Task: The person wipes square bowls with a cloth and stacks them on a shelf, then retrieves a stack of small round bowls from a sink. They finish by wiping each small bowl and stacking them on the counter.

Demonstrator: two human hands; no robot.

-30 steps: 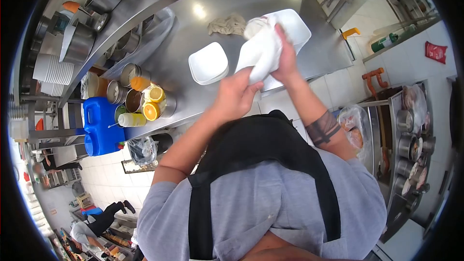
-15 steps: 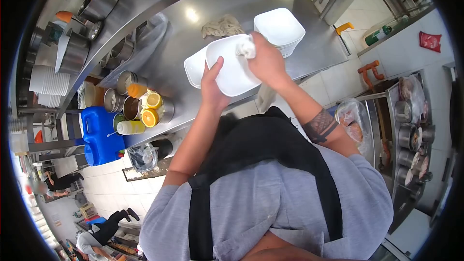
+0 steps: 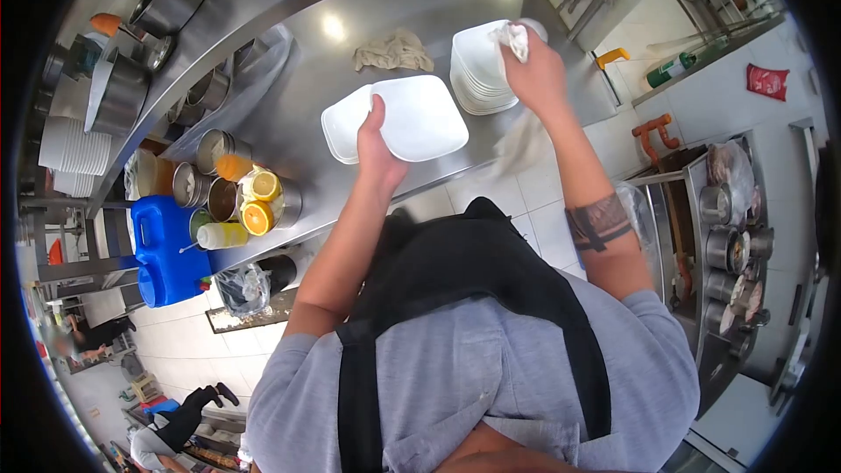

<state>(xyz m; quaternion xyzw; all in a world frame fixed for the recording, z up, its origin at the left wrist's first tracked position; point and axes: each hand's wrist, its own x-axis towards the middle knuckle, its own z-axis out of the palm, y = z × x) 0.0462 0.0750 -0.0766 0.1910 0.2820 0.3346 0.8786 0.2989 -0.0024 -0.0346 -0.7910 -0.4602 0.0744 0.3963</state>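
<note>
My left hand grips the near-left edge of a white square plate, thumb on top. The plate is tilted and overlaps another white plate at its left. My right hand is closed on a bunched white cloth. It is up beside the stack of white plates, and the cloth overlaps the top plate in this view. A blurred length of pale cloth hangs below my right forearm, past the counter edge.
A crumpled beige rag lies on the steel counter. At the left stand a container with cut citrus, a yellow squeeze bottle, metal pots and a blue jug. A shelf runs overhead. Two people are farther off.
My right hand has moved with the cloth off the held plate, up and right to the plate stack. The plate in my left hand has turned and come slightly lower.
</note>
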